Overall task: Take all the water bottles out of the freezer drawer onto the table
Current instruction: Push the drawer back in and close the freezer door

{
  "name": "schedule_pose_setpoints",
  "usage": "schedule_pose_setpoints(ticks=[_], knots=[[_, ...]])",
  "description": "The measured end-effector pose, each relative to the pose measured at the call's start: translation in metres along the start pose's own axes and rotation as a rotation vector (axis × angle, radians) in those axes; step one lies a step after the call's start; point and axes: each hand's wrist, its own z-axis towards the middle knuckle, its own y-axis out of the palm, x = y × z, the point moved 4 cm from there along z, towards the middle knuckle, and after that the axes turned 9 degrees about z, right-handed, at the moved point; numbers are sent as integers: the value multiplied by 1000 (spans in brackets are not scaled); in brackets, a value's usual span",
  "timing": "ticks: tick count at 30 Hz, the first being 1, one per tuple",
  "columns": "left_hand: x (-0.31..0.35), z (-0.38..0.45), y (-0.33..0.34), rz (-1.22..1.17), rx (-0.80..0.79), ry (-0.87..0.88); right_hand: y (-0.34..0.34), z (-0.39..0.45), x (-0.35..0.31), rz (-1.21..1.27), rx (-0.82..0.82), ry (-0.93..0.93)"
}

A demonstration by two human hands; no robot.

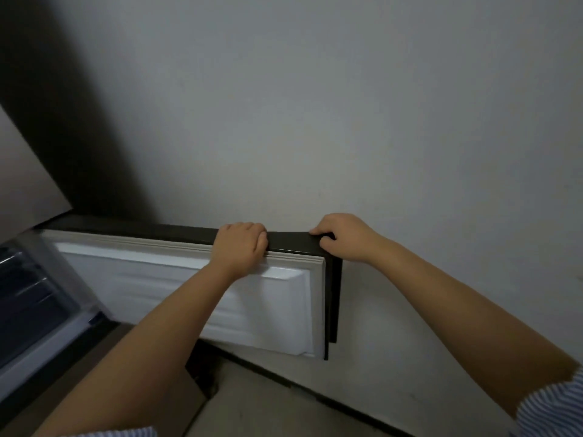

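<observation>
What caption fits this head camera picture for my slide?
Both hands, left and right, grip the open freezer door's top edge.

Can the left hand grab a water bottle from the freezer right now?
Probably not. The left hand grips the top edge of the open freezer door, like the right hand, and no bottle is in view; the freezer drawers sit far left.

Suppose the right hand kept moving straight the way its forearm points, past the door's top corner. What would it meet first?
Probably the pale wall. The right hand grips the corner of the open freezer door, and only wall shows beyond it, though depth is unclear.
</observation>
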Motion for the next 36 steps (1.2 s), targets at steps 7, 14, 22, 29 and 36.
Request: schedule_pose_setpoints(ticks=[7, 14, 22, 29, 36], knots=[[-19, -102, -21, -117, -56, -170, 33, -79, -41, 172, -103, -246], [-34, -215, -52, -167, -233, -453, 76, -139, -112, 356, -241, -426], [-85, -355, -95, -112, -312, -499, 129, -171, -229, 235, -375, -750], [-150, -440, -120, 160, -412, -518, 209, -134, -355, -112, -305, -844], [-256, -489, -118, 211, -431, -667, 272, -117, -455, -314, -181, -899]])
